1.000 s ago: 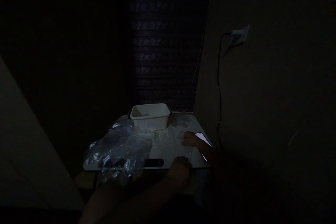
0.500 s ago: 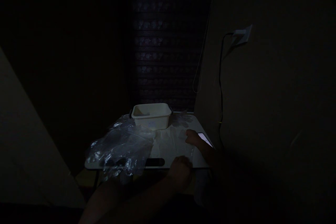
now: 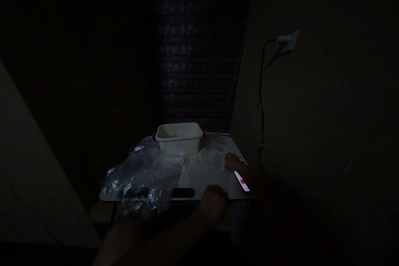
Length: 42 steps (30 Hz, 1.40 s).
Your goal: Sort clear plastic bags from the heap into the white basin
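My right hand (image 3: 233,162) is over the right side of a small white table (image 3: 199,174), its fingers curled. Beneath and beside it lies a phone (image 3: 241,181) with a lit screen, partly covered by the hand and forearm. Resting at the table's front edge, my left hand (image 3: 214,199) has its fingers folded in; whether anything is inside is too dark to tell. Crumpled clear plastic (image 3: 143,174) covers the left part of the table. A white plastic tub (image 3: 180,145) with dark handles stands at the back.
Thin translucent pieces (image 3: 215,143) lie at the table's back right. The right wall carries a socket with a plug (image 3: 285,41) and a black cord (image 3: 262,104) hanging down. Behind the table hangs a dark blind (image 3: 193,70).
My right hand has shifted slightly to the right. More of the lit phone screen now shows below the hand, with a red patch on it. My left hand has barely moved.
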### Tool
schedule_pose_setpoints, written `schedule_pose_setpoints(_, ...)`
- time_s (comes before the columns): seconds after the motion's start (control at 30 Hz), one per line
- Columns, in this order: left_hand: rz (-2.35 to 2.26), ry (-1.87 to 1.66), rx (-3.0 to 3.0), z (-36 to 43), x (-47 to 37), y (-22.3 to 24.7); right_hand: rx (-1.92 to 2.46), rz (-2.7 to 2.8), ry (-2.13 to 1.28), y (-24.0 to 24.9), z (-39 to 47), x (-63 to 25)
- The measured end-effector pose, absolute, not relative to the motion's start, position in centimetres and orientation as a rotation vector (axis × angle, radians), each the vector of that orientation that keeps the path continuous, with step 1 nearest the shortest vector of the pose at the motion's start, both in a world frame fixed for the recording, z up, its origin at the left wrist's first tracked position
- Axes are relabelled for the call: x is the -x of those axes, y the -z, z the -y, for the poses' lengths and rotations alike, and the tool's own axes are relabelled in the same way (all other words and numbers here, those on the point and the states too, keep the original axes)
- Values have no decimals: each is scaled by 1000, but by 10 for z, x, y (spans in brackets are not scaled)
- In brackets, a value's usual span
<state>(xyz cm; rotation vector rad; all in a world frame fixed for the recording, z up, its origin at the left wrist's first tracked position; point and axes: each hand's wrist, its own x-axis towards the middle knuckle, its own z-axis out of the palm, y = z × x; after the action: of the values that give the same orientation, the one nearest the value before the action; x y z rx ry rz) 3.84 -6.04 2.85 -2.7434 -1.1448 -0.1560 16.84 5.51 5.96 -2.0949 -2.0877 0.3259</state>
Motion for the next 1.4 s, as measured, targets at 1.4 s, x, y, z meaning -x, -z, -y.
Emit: schedule_pose_setpoints(1.4, 1274, 255, 2738, 69, -23, -55, 1785, 1743, -1107, -51, -71, -117)
